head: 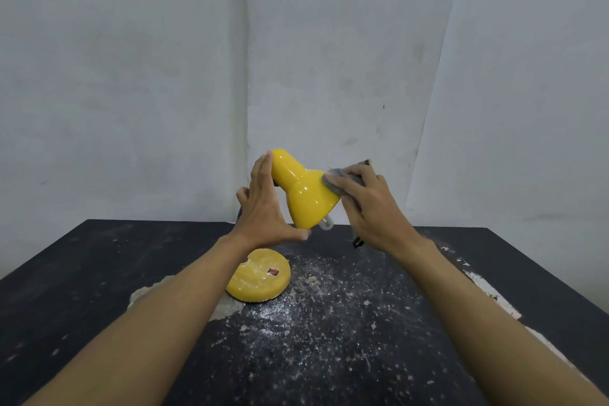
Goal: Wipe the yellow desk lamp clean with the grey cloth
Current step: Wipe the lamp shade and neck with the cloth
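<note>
The yellow desk lamp's glossy shade is tilted, its mouth facing down and right, with a white bulb showing at the opening. Its round yellow base, dusty and bearing a small red switch, rests on the black table. My left hand holds the shade's narrow end from the left, fingers up along it and thumb under the rim. My right hand presses the grey cloth against the shade's upper right side. The lamp's neck is hidden behind my left hand.
The black table is strewn with white dust and flakes around and in front of the base. Its surface is worn through to a pale patch left of the base and chipped along the right edge. A pale wall stands right behind the table.
</note>
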